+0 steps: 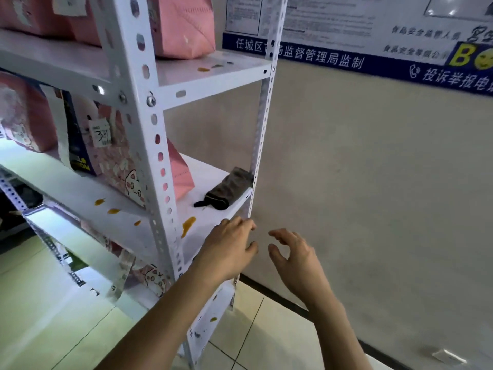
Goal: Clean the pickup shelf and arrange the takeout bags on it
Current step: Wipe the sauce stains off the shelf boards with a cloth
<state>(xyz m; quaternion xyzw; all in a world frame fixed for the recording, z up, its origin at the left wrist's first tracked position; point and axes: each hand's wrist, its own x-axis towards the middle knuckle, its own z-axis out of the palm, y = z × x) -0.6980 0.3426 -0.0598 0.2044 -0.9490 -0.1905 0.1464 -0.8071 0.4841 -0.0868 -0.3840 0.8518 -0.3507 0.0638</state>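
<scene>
Head view shows both hands empty, fingers loosely spread: the left hand [229,244] hovers at the edge of the white shelf [213,220], the right hand [292,252] just beside it, off the shelf. Beyond the left hand's fingers lies a dark folded cloth [226,192]; orange stains [188,225] sit left of it. Pink takeout bags [184,28] stand farther up and left.

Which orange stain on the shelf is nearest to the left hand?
The long streak at the middle board's end edge, just left of the left hand; other stains lie farther off.
</scene>
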